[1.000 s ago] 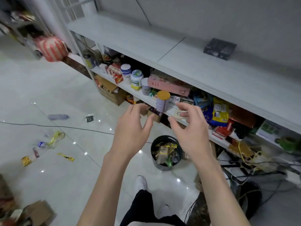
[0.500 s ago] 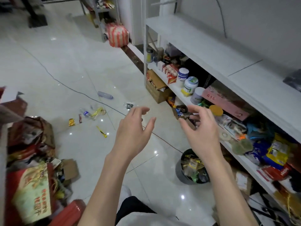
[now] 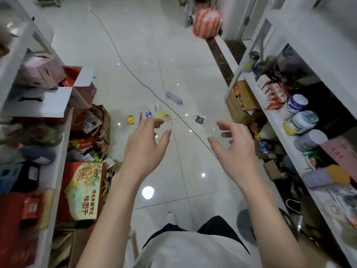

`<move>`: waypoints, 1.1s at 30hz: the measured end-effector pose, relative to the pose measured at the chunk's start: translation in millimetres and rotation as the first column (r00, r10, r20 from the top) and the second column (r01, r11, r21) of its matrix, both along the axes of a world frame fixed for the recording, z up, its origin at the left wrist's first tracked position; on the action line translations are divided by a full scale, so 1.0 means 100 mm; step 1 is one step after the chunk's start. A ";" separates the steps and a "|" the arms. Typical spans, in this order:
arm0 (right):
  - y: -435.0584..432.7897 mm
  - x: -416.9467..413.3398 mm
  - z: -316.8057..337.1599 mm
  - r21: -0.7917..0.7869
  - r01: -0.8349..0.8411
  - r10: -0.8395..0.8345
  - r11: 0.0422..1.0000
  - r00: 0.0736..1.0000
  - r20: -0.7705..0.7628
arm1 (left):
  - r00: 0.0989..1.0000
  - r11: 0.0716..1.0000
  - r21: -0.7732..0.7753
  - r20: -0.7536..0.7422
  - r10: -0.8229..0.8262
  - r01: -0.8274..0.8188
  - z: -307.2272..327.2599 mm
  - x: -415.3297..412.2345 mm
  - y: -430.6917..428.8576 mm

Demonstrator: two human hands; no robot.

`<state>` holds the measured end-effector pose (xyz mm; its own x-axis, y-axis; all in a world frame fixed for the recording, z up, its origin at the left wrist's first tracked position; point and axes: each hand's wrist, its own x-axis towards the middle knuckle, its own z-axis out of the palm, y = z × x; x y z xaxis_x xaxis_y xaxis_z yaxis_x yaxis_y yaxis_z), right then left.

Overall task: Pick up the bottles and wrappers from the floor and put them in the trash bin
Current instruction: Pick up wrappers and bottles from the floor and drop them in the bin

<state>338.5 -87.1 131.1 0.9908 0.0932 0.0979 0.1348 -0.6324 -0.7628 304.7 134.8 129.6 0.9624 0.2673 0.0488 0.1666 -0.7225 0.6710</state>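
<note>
Litter lies on the white tiled floor ahead of me. A clear plastic bottle [image 3: 174,97] lies farthest, with a smaller bottle with a blue label [image 3: 147,113] to its left. Nearby lie a gold wrapper [image 3: 131,119], a thin red wrapper [image 3: 140,117], a yellow wrapper [image 3: 161,115] and a dark wrapper [image 3: 199,119]. My left hand [image 3: 145,146] and my right hand [image 3: 232,146] are raised in front of me, both empty with fingers spread, well above the litter. Only a dark edge of the trash bin [image 3: 243,221] shows behind my right forearm.
A thin black cable [image 3: 135,78] runs diagonally across the floor through the litter. Cluttered shelves [image 3: 278,128] line the right side, and boxes with a red gift bag [image 3: 83,190] crowd the left. A red-striped bag [image 3: 206,22] sits far ahead.
My view has swung left, from the shelf and trash bin toward the aisle floor. The litter is now straight ahead and the bin has dropped to the lower right. Both hands stay empty.
</note>
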 end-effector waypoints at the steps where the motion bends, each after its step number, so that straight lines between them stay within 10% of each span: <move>1: 0.08 0.08 -0.04 -0.013 -0.022 0.022 1.000 1.000 -0.017 | 1.000 1.000 0.000 -0.009 0.021 -0.021 -0.03 0.04 0.10; 19: 0.44 3.03 -0.40 -0.116 -0.251 0.240 0.961 0.966 -0.101 | 0.945 0.958 -0.002 -0.165 0.282 -0.286 -0.46 2.31 0.42; 33: 1.57 4.89 -1.15 -0.189 -0.602 0.593 0.776 0.798 -0.108 | 0.742 0.789 0.003 -0.338 0.580 -0.615 -1.16 3.29 0.90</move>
